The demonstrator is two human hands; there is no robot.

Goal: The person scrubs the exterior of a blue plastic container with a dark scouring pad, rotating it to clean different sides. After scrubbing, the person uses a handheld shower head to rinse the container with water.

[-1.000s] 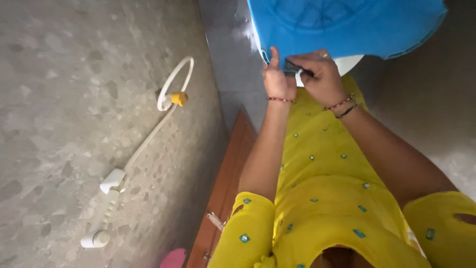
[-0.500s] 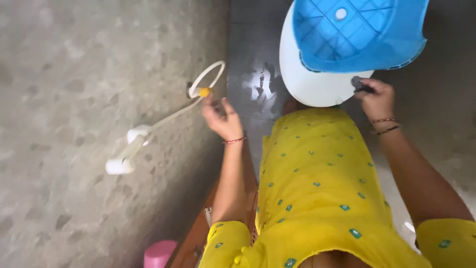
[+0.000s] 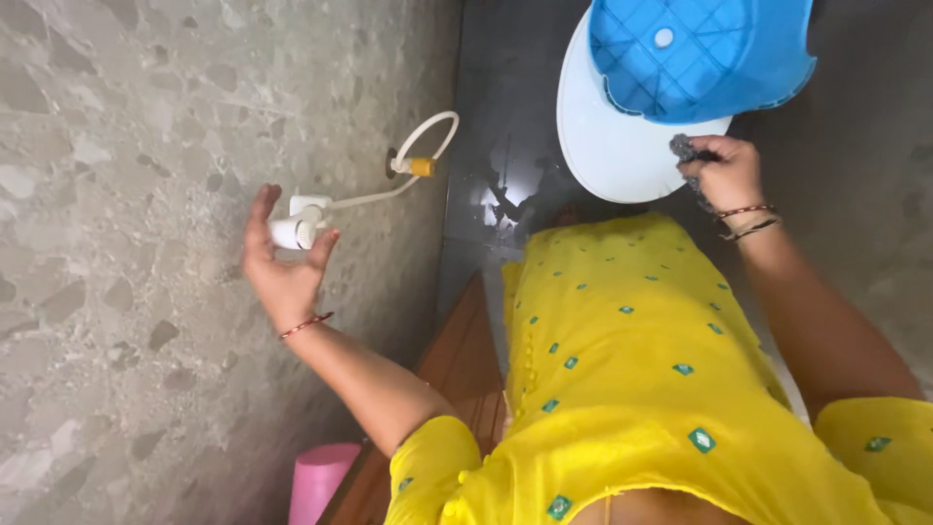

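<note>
White spray nozzle (image 3: 292,231) may slip from our spread left hand (image 3: 284,255) while our right hand (image 3: 724,175) pinches the scrubber (image 3: 683,149) near it.

A speckled grey stone wall (image 3: 126,117) is seen at the left, with a brown wooden door (image 3: 465,360) standing beside it. A pink round container (image 3: 319,478) is seen low down. The dark floor (image 3: 505,87) is glossed with wet.
</note>
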